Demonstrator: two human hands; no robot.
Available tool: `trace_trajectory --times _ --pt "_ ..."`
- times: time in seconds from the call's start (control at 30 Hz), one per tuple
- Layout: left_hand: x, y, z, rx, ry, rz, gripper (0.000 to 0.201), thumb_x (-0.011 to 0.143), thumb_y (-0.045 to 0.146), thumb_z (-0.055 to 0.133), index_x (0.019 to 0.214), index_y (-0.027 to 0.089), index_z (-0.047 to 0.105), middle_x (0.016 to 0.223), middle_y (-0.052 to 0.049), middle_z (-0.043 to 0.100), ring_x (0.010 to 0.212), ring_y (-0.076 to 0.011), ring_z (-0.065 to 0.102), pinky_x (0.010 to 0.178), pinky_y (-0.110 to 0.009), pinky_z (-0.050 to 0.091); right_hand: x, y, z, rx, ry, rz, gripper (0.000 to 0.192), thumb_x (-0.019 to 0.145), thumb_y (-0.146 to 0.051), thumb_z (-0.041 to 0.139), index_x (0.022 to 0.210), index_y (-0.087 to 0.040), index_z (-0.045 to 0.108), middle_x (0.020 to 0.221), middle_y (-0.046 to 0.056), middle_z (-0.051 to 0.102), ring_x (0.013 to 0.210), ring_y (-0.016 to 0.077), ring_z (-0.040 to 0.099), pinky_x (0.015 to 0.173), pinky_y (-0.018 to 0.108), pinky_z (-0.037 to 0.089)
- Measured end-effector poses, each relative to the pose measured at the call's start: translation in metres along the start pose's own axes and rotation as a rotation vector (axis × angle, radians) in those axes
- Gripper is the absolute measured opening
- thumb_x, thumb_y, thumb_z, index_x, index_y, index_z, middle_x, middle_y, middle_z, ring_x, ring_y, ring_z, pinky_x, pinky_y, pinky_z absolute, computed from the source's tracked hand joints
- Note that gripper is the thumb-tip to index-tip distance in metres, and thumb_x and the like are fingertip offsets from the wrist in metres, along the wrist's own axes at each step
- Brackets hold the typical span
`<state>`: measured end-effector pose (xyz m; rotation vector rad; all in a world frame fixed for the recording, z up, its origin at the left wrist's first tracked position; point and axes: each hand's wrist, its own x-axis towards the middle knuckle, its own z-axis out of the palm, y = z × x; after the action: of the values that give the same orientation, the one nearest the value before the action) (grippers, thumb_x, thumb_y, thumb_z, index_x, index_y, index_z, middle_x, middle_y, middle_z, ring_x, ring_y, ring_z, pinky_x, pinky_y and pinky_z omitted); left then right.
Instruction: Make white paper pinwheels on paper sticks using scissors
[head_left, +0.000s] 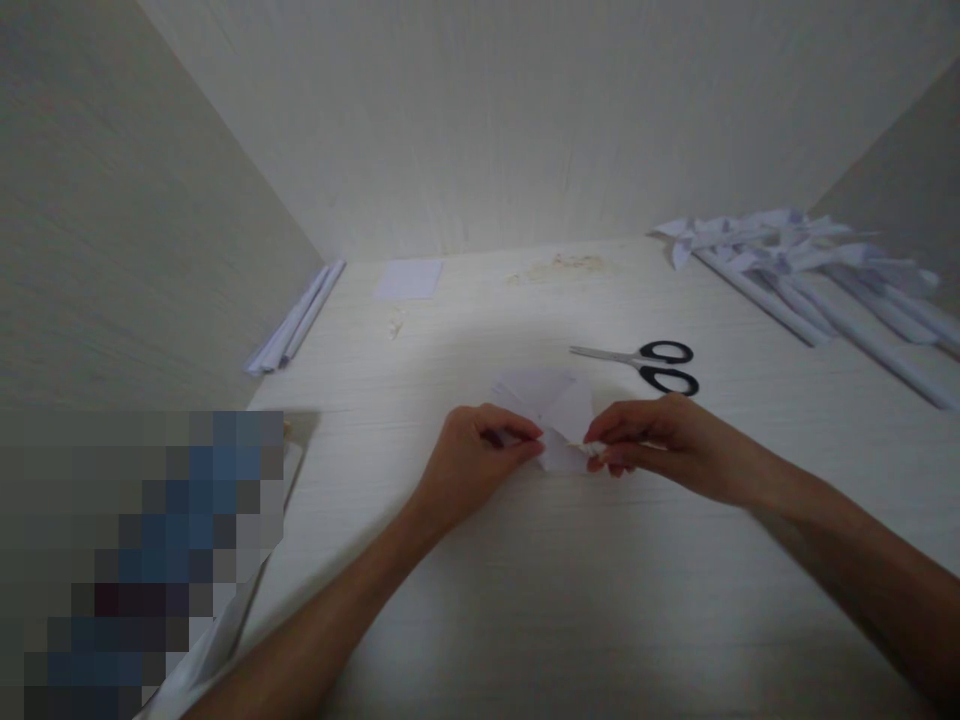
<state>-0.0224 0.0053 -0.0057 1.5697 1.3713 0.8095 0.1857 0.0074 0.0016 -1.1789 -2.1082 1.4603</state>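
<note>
1. Fingertips of both hands are pinched shut on the same small folded white paper (559,425); left hand (472,455) has its near-left edge, right hand (660,445) the right corner; paper sits low over the table (525,600), fanned flaps pointing away from the person, can't tell if it's touching the wood.

2. Looks like a mid-fold step to me; the piece is already creased a few times and the hands are working a small flap at the near edge. Whatever fold comes next would need both pinches steady and the edges lined up before pressing, since paper this small slips easy.

3. Just beyond the right hand: black-handled scissors (645,365), blades lying shut, untouched.

4. Farther out past the scissors, to the right: a heap of rolled paper sticks with folded tops (810,270).

5. Out beyond the left hand: a flat white sheet (409,279); further left, a few plain paper rolls (296,320) against the wall.

6. Near left is a blurred patch, can't say what's under it.
</note>
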Motion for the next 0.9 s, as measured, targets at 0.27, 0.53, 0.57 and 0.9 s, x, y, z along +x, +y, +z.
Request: trace_trajectory --times 0.27,0.53,0.57,0.9 --pt "-0.006 0.001 0.008 0.065 0.002 0.05 0.008 0.062 0.015 0.065 0.068 0.015 0.069 0.064 -0.002 0.069 0.055 -0.0117 0.058 0.053 -0.022 0.045 0.004 -0.008 0.023 -0.148 0.204 -0.023 0.013 0.078 -0.028 0.054 0.081 -0.019 0.063 0.067 0.0 0.064 0.059 0.0111 0.059 0.052 0.019 0.043" --pt "-0.007 0.0 0.01 -0.004 -0.003 0.019 0.008 0.061 0.013 0.065 0.068 0.013 0.069 0.067 -0.003 0.07 0.06 -0.0129 0.063 0.06 -0.022 0.051 0.003 -0.012 0.03 -0.359 0.333 -0.102 0.011 0.075 -0.016 0.053 0.077 -0.016 0.064 0.059 -0.001 0.063 0.048 0.0086 0.053 0.048 0.019 0.039" --pt "-0.007 0.0 0.011 -0.004 -0.005 0.011 0.008 0.061 0.013 0.065 0.068 0.013 0.069 0.067 -0.003 0.07 0.06 -0.0132 0.064 0.061 -0.022 0.051 0.003 -0.012 0.03 -0.373 0.346 -0.106 0.011 0.075 -0.016 0.053 0.076 -0.016 0.064 0.057 -0.001 0.062 0.047 0.0085 0.053 0.047 0.019 0.038" --pt "-0.008 0.002 0.016 -0.077 -0.038 -0.071 0.011 0.062 0.012 0.063 0.072 0.014 0.069 0.071 -0.004 0.071 0.065 -0.0153 0.066 0.065 -0.024 0.054 0.005 -0.009 0.04 -0.535 0.449 -0.16 0.014 0.075 -0.013 0.047 0.072 -0.014 0.06 0.053 0.0 0.058 0.047 0.0107 0.052 0.048 0.021 0.037"
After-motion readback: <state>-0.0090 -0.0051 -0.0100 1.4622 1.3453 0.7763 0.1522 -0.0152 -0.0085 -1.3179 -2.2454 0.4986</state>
